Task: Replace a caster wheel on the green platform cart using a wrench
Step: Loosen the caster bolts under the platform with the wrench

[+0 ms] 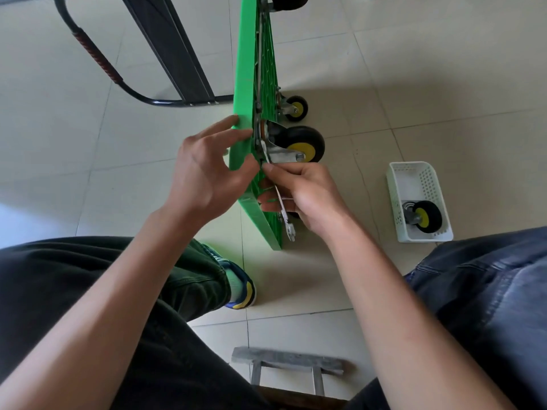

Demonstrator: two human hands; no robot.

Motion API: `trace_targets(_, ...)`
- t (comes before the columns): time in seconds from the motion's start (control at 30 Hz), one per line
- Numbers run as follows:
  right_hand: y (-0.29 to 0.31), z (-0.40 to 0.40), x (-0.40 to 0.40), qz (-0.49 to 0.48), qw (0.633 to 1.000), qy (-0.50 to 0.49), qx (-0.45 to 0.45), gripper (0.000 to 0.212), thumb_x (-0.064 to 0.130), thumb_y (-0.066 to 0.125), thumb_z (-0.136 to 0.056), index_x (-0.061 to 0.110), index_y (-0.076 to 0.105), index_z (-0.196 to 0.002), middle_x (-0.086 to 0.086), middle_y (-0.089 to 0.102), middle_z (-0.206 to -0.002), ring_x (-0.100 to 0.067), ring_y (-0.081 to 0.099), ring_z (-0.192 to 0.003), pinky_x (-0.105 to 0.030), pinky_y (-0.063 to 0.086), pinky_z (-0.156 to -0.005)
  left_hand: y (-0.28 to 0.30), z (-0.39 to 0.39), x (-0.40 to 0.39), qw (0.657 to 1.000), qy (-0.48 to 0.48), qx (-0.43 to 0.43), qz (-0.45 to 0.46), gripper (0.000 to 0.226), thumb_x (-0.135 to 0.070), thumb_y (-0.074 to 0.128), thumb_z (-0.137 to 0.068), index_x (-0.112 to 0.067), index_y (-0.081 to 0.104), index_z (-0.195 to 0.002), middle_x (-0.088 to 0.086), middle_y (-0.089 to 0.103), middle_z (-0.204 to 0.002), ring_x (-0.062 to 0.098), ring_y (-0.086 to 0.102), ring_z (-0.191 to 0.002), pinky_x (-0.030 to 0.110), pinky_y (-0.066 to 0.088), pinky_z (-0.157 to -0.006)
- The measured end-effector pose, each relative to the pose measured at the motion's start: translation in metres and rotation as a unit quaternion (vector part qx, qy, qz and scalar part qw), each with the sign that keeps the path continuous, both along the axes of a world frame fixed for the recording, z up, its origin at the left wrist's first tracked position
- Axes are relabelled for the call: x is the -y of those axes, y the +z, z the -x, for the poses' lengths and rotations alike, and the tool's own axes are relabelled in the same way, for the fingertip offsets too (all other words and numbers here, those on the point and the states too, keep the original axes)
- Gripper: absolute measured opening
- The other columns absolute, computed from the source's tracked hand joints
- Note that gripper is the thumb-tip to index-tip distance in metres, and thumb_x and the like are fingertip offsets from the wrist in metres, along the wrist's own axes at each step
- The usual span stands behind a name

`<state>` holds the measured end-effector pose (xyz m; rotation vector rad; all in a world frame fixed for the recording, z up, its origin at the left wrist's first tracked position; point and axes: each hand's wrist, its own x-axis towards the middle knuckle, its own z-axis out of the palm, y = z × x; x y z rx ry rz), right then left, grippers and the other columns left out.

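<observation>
Head view: the green plastic platform cart (246, 84) stands on edge on the tiled floor (444, 69). Left hand (204, 170), fingers spread, steadies its edge; right hand (302, 193) grips a flat silver wrench (282, 202) at the black-and-yellow caster wheel (302, 142).

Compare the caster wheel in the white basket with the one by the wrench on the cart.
The basket caster lies loose in the white basket, untouched; the mounted caster is fixed to the green cart, with the right hand holding the wrench beside it. Both have black tyres and yellow hubs.
</observation>
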<state>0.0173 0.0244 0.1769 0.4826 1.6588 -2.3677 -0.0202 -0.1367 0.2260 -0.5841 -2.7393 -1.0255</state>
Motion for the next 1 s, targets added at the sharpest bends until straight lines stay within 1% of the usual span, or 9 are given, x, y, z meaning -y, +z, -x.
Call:
trace_targets(0.2,0.009,0.002,0.002,0.020,0.999,-0.017,0.026,0.017,0.015,0.072,-0.094,-0.001,0.075,-0.095,-0.011,0.073,-0.072,-0.024,0.070,-0.058,-0.030,0.058,-0.055,0.001,-0.001,-0.003,1.000,0.007,0.005,-0.006,0.046,-0.027,0.063,-0.080,-0.014,0.075,-0.122,0.012,0.063,-0.138,0.022,0.071,-0.110,0.038,0.059,-0.094)
trace_targets(0.27,0.014,0.003,0.002,0.024,0.999,-0.014,0.030,0.018,0.016,0.071,-0.095,-0.001,0.074,-0.094,-0.011,0.072,-0.072,-0.024,0.070,-0.058,-0.029,0.058,-0.054,0.002,-0.002,-0.004,1.000,0.013,0.006,-0.007,0.045,-0.026,0.064,-0.078,-0.013,0.075,-0.120,0.014,0.064,-0.136,0.021,0.072,-0.106,0.035,0.058,-0.096)
trace_targets(0.33,0.019,0.003,0.001,0.028,0.999,-0.009,0.040,0.017,0.015,0.068,-0.097,-0.001,0.073,-0.092,-0.012,0.073,-0.072,-0.024,0.071,-0.058,-0.030,0.058,-0.054,0.003,-0.001,-0.004,1.000,0.017,0.006,-0.004,0.044,-0.024,0.064,-0.077,-0.013,0.076,-0.118,0.016,0.065,-0.134,0.019,0.071,-0.108,0.031,0.055,-0.100)
trace_targets(0.47,0.024,0.004,-0.001,0.042,0.997,-0.003,0.060,0.014,0.008,0.066,-0.097,-0.005,0.070,-0.095,-0.015,0.072,-0.072,-0.025,0.071,-0.056,-0.030,0.058,-0.053,0.003,0.000,-0.004,1.000,0.020,0.002,0.006,0.044,-0.024,0.065,-0.077,-0.012,0.076,-0.118,0.018,0.066,-0.132,0.018,0.068,-0.118,0.028,0.050,-0.105)
trace_targets(0.63,0.030,0.008,-0.003,0.063,0.996,-0.011,0.068,0.013,0.007,0.066,-0.097,-0.006,0.068,-0.098,-0.017,0.072,-0.072,-0.022,0.070,-0.053,-0.026,0.057,-0.050,0.004,-0.001,-0.003,1.000,0.020,0.009,0.010,0.045,-0.026,0.063,-0.078,-0.014,0.076,-0.119,0.015,0.066,-0.133,0.016,0.068,-0.117,0.025,0.050,-0.104)
trace_targets(0.73,0.034,0.012,-0.005,0.051,0.996,-0.005,0.067,0.015,0.008,0.067,-0.097,-0.007,0.067,-0.100,-0.017,0.071,-0.071,-0.020,0.069,-0.051,-0.024,0.055,-0.047,0.005,0.000,-0.002,1.000,0.017,0.009,0.012,0.045,-0.027,0.064,-0.079,-0.013,0.075,-0.121,0.015,0.065,-0.134,0.017,0.068,-0.116,0.030,0.052,-0.104)
trace_targets(0.8,0.036,0.014,-0.006,0.047,0.996,0.003,0.072,0.017,0.009,0.067,-0.097,-0.007,0.067,-0.103,-0.016,0.071,-0.069,-0.019,0.067,-0.050,-0.023,0.054,-0.046,0.004,0.001,-0.002,1.000,0.019,0.009,0.011,0.046,-0.027,0.064,-0.079,-0.013,0.075,-0.121,0.015,0.065,-0.134,0.017,0.068,-0.117,0.031,0.053,-0.104)
trace_targets(0.9,0.039,0.017,-0.008,0.069,0.994,0.012,0.088,0.018,0.009,0.067,-0.097,-0.007,0.066,-0.103,-0.016,0.070,-0.071,-0.018,0.065,-0.050,-0.022,0.052,-0.045,0.004,0.001,-0.002,1.000,0.015,0.007,0.012,0.046,-0.027,0.063,-0.079,-0.012,0.075,-0.122,0.015,0.065,-0.134,0.016,0.067,-0.119,0.027,0.051,-0.105)
trace_targets(1.0,0.041,0.020,-0.008,0.069,0.993,0.014,0.091,0.016,0.008,0.067,-0.096,-0.007,0.065,-0.100,-0.016,0.070,-0.070,-0.018,0.064,-0.049,-0.023,0.052,-0.045,0.003,0.001,-0.002,1.000,0.015,0.003,0.017,0.046,-0.026,0.063,-0.079,-0.012,0.074,-0.122,0.015,0.065,-0.133,0.015,0.066,-0.121,0.024,0.049,-0.106)
